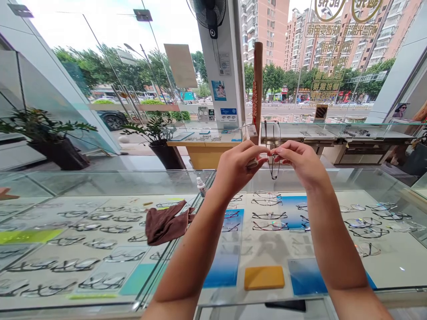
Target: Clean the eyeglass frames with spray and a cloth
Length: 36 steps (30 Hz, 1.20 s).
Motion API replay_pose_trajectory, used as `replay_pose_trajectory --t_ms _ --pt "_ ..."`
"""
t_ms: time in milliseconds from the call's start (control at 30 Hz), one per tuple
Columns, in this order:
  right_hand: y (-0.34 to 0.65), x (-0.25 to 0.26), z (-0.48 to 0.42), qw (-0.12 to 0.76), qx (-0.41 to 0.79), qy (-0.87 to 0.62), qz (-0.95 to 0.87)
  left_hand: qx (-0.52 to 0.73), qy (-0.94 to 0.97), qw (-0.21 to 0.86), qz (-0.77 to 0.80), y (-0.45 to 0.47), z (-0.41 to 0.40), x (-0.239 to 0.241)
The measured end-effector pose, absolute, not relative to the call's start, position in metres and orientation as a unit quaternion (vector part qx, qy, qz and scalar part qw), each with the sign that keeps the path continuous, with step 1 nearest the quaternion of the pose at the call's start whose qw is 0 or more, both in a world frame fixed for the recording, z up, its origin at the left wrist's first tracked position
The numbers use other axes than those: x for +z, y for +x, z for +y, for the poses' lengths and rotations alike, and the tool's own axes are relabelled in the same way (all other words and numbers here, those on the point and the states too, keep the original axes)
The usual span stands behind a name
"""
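Observation:
My left hand (235, 169) and my right hand (298, 162) are raised in front of me above the glass counter. Between their pinched fingertips is a pair of glasses (274, 171) with thin dark rims, turned on its side with the temples pointing up. The right fingers meet the frame near its middle, close to the left fingertips. A small pale object (252, 163) shows in the curled fingers of my left hand; its kind is unclear. Below and left of my left forearm, a crumpled brown cloth (167, 222) lies on the counter, near a small white bottle (201, 186).
Rows of eyeglasses (270, 215) fill the glass display case (267, 249) beneath my arms, and more lie in the left case. An orange-yellow block (264, 278) is near the front. Potted plants (163, 138), another counter (207, 153) and large windows stand beyond. Fingers of another person (7, 194) show far left.

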State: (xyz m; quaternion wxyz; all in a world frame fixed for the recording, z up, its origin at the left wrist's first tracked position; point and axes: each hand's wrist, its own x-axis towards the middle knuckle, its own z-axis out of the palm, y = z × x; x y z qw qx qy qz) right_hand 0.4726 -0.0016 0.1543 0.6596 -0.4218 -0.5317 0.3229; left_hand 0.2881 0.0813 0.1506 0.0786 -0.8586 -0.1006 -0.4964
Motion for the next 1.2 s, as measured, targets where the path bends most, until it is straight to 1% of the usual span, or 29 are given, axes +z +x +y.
replay_pose_trajectory --t_ms 233,400,533,700,800,900,1067,1133,1200 --pt "0.472 0.153 -0.002 0.676 0.322 -0.399 -0.529 -0.502 -0.846 0.117 -0.133 0.288 0.083 0.15" --pt "0.473 0.157 -0.006 0.738 0.305 -0.378 -0.469 -0.505 -0.84 0.109 -0.164 0.288 0.089 0.147" --pt "0.472 0.16 -0.009 0.775 0.307 -0.334 -0.439 -0.496 -0.847 0.068 -0.178 0.287 0.085 0.147" --pt "0.48 0.162 -0.013 0.785 0.302 -0.331 -0.427 -0.443 -0.881 -0.035 -0.165 0.278 0.058 0.163" --pt "0.485 0.164 -0.016 0.782 0.289 -0.335 -0.439 -0.368 -0.909 -0.061 -0.187 0.268 0.041 0.172" --pt "0.485 0.167 -0.02 0.785 0.285 -0.322 -0.446 -0.225 -0.95 -0.048 -0.212 0.254 0.028 0.167" --pt "0.479 0.172 -0.021 0.796 0.281 -0.285 -0.454 0.001 -0.963 -0.058 -0.262 0.228 0.012 0.126" --pt "0.476 0.173 -0.019 0.801 0.283 -0.268 -0.455 0.059 -0.953 -0.069 -0.29 0.217 0.008 0.106" --pt "0.474 0.175 -0.018 0.803 0.287 -0.258 -0.454 0.086 -0.943 -0.089 -0.308 0.208 0.005 0.09"
